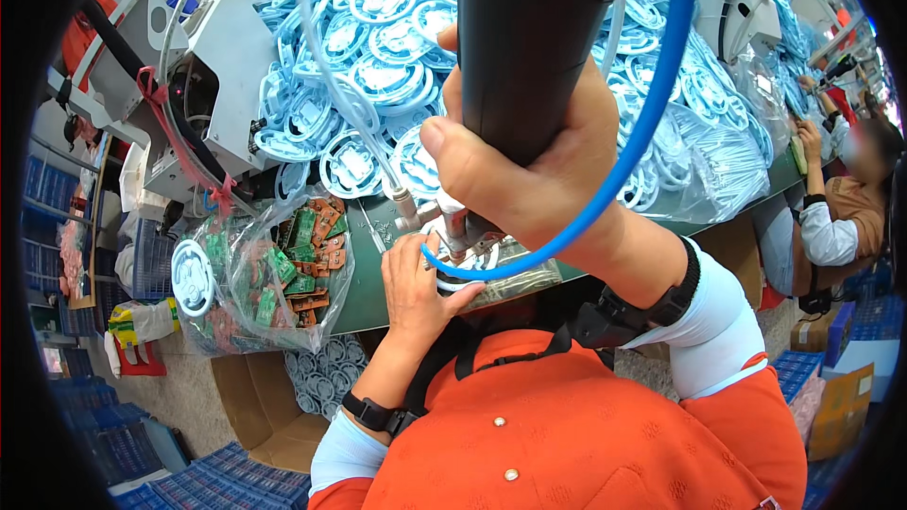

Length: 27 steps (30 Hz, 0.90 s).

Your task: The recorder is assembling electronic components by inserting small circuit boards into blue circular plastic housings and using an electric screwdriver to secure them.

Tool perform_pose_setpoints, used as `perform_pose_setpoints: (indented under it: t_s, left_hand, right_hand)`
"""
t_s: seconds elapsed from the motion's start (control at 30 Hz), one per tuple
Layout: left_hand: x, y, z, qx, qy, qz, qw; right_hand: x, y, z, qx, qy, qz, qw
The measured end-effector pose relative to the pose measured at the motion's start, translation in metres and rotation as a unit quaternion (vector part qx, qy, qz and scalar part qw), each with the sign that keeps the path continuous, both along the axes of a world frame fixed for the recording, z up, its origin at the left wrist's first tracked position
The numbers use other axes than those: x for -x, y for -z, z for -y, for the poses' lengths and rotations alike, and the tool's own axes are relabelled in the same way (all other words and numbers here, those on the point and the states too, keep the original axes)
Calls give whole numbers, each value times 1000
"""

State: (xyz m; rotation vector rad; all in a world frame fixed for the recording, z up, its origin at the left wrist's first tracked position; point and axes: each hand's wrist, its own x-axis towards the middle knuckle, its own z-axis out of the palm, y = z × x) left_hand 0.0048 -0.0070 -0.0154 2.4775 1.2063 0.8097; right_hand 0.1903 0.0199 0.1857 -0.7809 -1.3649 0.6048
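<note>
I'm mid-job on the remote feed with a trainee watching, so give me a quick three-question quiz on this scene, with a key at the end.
1. Which grip holds the black power tool, left or right?
2. True or false: the heap of green and orange circuit boards lies to the right of the tool in the picture.
3. Fill in: the thick curved tube just right of the tool is coloured ____.

Key:
1. The right grip.
2. False: the circuit boards lie to its left.
3. Blue.
</note>
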Motion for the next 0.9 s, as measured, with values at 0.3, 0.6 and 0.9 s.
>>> perform_pose_setpoints:
  t_s: [0.3, 0.6, 0.9]
  left_hand:
    - [-3, -12, -1, -42, 0, -7, 999]
    - [-4, -13, -1, -8, 12, -10, 1000]
    - [-22, -30, 4, -25, 6, -65, 998]
  right_hand:
    - [-1, 12, -3, 49, 46, -9, 998]
    - [-1, 2, 0, 83, -31, -32, 996]
    - [-39, -11, -10, -5, 42, 0, 999]
